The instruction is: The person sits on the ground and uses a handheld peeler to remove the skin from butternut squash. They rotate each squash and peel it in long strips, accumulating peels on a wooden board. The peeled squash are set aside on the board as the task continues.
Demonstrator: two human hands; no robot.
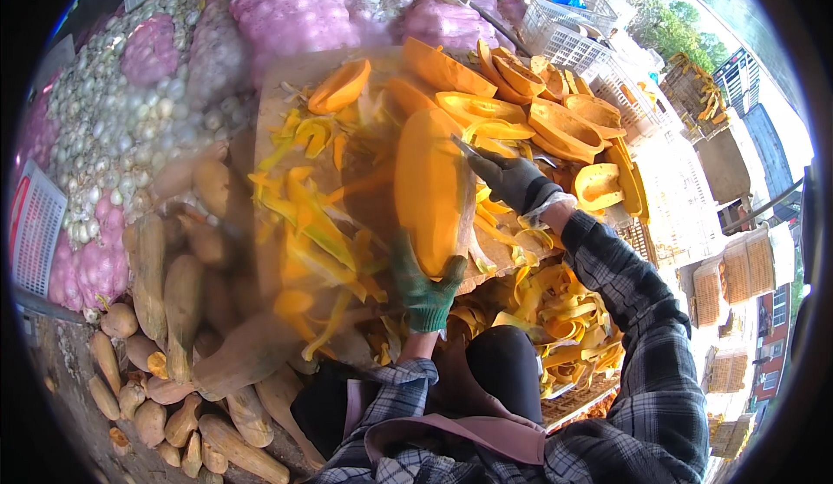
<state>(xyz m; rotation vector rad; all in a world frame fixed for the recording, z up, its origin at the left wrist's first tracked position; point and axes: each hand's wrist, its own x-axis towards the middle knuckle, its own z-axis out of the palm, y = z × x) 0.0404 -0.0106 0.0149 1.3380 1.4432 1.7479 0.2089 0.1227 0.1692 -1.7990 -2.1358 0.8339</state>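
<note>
A peeled orange squash (pixel 426 184) lies lengthwise on a wooden board (pixel 364 191), pointing away from me. My left hand (pixel 426 288), in a green knit glove, cups its near end, thumb on the right side and fingers on the left. In a dark grey glove, my right hand (pixel 511 178) grips a bladed tool (pixel 463 145), probably a knife or peeler. The blade's tip meets the squash's upper right side. Its handle is hidden in my fist. Yellow-green peel strips (pixel 312 217) are strewn to the left of the squash.
Hollowed squash halves (pixel 566 129) pile up at the board's far right. A basket of peelings (pixel 559 328) stands below, right of my knee. Unpeeled squash (pixel 185 308) heap at left. Beyond lie loose onions (pixel 84 126) and pink mesh sacks (pixel 293 9). White plastic crates (pixel 566 35) line the right.
</note>
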